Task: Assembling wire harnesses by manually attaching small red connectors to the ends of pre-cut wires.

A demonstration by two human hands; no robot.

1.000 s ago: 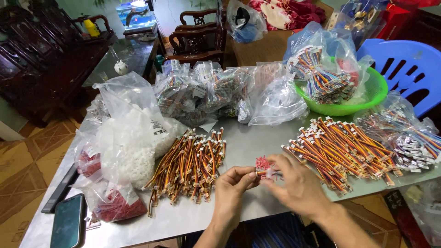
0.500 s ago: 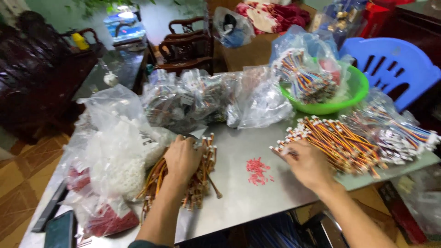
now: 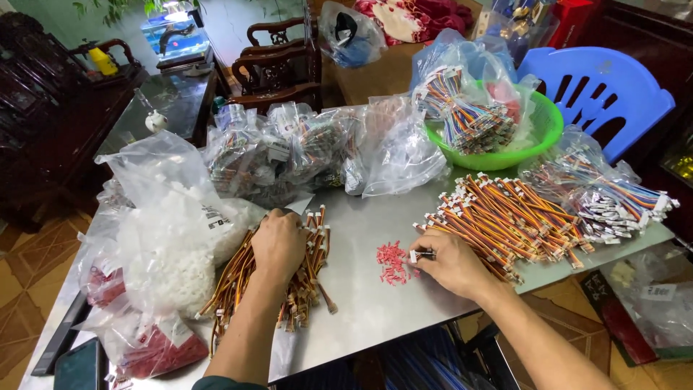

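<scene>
Shifted inward, right hand (image 3: 451, 263) pinches a cable (image 3: 422, 254); left hand (image 3: 278, 244) presses wire bundle (image 3: 303, 271).

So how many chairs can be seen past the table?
2: a blue plastic chair at the table's far right corner, and a dark carved wooden chair behind the bags. Others may be hidden.

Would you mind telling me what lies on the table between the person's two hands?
In the head view, a small scatter of red pieces lies on the bare grey table between the left hand and right hand, nearer the right.
</scene>
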